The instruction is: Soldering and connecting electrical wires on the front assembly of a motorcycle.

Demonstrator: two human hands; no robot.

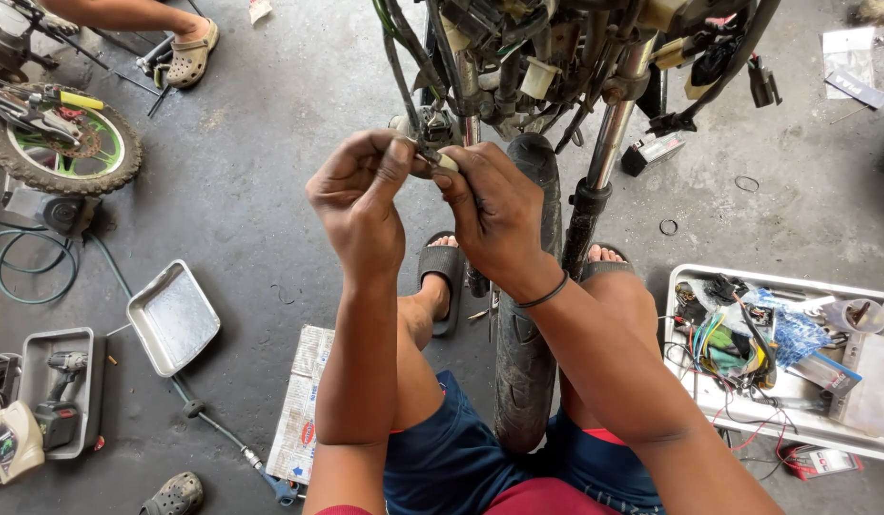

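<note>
Both hands pinched shut, left hand and right hand gripping a small white connector on black cable; dented metal tray on concrete floor

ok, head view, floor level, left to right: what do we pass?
Cordless drill in its grey case → empty metal tray → folded newspaper → left hand → right hand, both pinching a small connector → front tyre → white tray of wiring.
</note>
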